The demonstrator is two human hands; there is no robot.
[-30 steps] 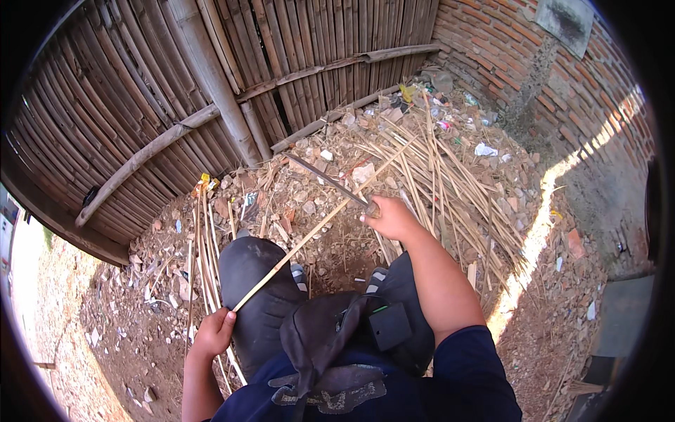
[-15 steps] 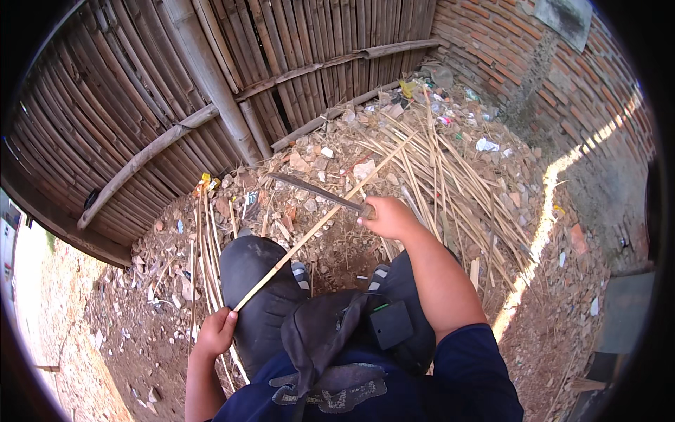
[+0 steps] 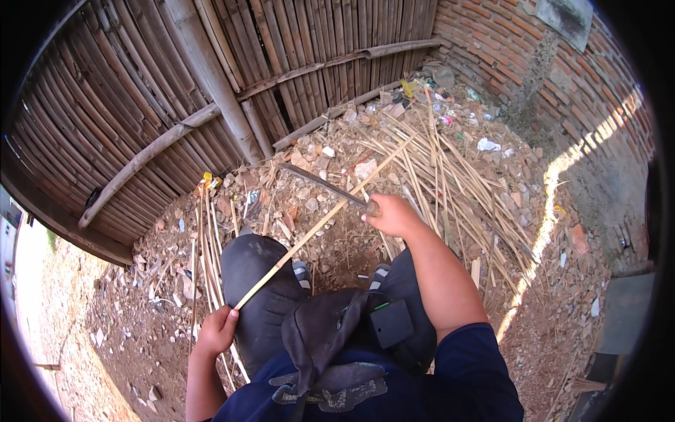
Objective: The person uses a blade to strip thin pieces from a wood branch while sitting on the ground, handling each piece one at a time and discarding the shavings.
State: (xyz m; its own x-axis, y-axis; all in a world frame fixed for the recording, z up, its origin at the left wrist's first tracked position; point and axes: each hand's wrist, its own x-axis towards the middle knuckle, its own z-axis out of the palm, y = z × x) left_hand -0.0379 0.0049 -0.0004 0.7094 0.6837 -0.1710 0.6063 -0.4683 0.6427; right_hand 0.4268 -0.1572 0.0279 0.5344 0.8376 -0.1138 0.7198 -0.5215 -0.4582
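My left hand (image 3: pixel 219 329) is closed on the near end of a long pale bamboo strip (image 3: pixel 304 243), which slants up and away to the right over my left knee. In my right hand (image 3: pixel 391 215) is the handle of a long-bladed knife (image 3: pixel 316 181). Its dark blade points to the far left and crosses the strip close to the handle; whether the edge bites into the strip I cannot tell. Several more bamboo strips (image 3: pixel 205 243) lie beside my left leg. A large loose heap of strips (image 3: pixel 467 190) is spread on the ground ahead to the right.
A bamboo-slat wall (image 3: pixel 309 42) with a thick pole (image 3: pixel 211 77) rises ahead and to the left. On the right stands a brick wall (image 3: pixel 506 42). Rubble and litter cover the ground (image 3: pixel 330 264). A dark bag (image 3: pixel 320 337) and a small black box (image 3: pixel 391 325) rest at my lap.
The knife and my right hand have shifted slightly right along the strip, and the blade tilts a little more steeply. My left hand stays in place on the strip.
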